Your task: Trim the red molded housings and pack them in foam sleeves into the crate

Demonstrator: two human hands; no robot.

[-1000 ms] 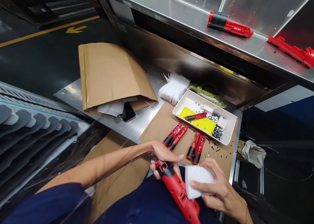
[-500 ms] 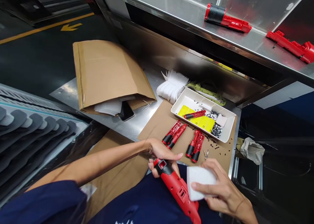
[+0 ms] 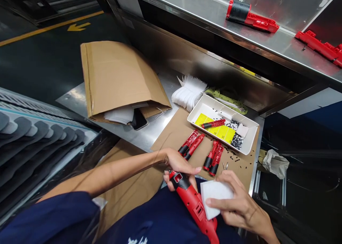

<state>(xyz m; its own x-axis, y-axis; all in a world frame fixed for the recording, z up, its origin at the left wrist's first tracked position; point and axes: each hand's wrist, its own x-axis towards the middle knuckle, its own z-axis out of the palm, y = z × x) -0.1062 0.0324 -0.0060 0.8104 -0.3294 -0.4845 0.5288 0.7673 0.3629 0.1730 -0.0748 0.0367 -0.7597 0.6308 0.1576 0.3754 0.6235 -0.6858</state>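
Observation:
A long red plastic housing (image 3: 192, 205) with a black collar lies across my lap, pointing down and to the right. My left hand (image 3: 179, 165) grips its black end, thumb stretched along the top and fingers curled underneath. Pinched in my right hand (image 3: 236, 203) is a folded white cloth (image 3: 213, 197), held against or just over the housing's right side; contact is partly hidden. Just beyond my hands, one pair of smaller red and black housing halves (image 3: 191, 144) and another pair of halves (image 3: 213, 157) rest on the cardboard.
A white tray (image 3: 251, 141) holds yellow labels, small black parts and a red piece. White cloths (image 3: 189, 92) are stacked behind it. A cardboard box (image 3: 117, 80) stands left, over a phone (image 3: 139, 120). Above, a metal shelf (image 3: 187, 8) carries more red housings (image 3: 252, 17).
The white cloth in my right hand has shifted slightly left and up along the housing. My left hand keeps its grip. The whole view has moved a little.

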